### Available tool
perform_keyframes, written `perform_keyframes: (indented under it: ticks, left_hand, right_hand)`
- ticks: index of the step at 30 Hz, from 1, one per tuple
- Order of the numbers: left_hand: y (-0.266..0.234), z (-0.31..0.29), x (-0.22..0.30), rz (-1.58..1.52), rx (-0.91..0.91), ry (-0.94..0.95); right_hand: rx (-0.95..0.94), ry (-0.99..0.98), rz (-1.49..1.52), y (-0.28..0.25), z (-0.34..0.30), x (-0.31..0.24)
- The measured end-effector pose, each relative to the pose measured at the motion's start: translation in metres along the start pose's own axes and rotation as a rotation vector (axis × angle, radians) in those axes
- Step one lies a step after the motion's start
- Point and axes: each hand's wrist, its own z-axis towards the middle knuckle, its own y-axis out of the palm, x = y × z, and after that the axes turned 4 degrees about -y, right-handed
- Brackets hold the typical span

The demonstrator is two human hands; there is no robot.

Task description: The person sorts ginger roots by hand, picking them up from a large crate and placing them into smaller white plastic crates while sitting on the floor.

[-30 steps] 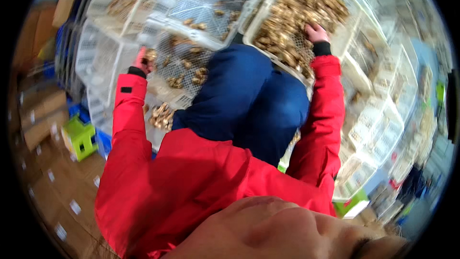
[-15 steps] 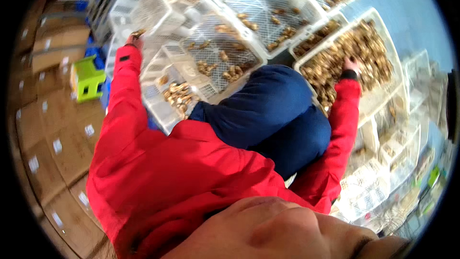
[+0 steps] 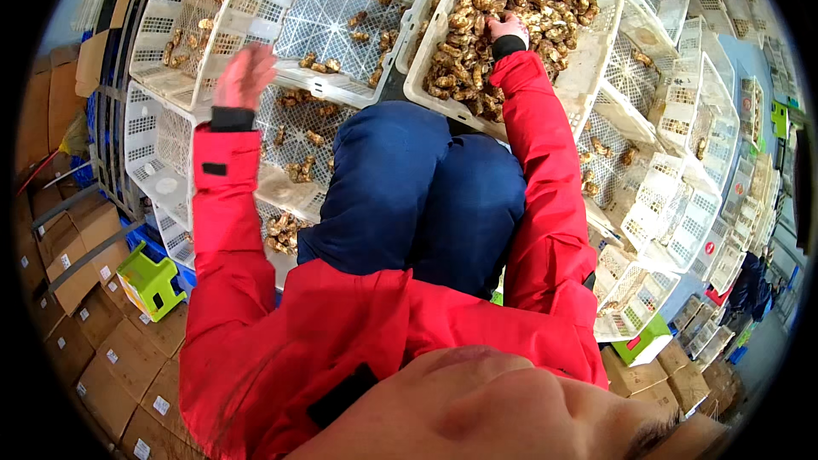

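My right hand is on a heap of brown-and-cream mushrooms in a large white plastic crate ahead and to the right. Its fingers are curled around a mushroom, partly hidden by the hand itself. My left hand is raised over the white crates on the left, smeared by motion. Its fingers look apart, with nothing visible in them. Beneath and beside it are a white crate with a few mushrooms and another mesh-bottomed crate holding small clusters.
Between my hands stands a mesh crate with scattered mushrooms. More white crates are stacked along the right. At the left are a green plastic crate and cardboard boxes. My knees are close against the crates.
My left hand, which held a mushroom over a left crate, is now empty and nearer the middle. My right hand remains at the mushroom heap. The whole view has swung round.
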Motion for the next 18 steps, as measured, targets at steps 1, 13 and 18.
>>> perform_keyframes:
  ticks: [1, 13, 18]
  left_hand:
    - [0.041, 0.001, 0.003, 0.005, -0.018, -0.052]
    - [0.276, -0.031, -0.018, 1.030, -0.419, 1.079]
    - [0.303, -0.042, -0.039, 0.508, -0.781, 0.142]
  right_hand:
    - [-0.046, 0.022, 0.048, -0.004, -0.003, 0.004]
    - [-0.576, -0.331, 1.080, -0.188, -0.178, -0.003]
    - [-0.335, -0.276, 1.135, -0.223, -0.198, -0.001]
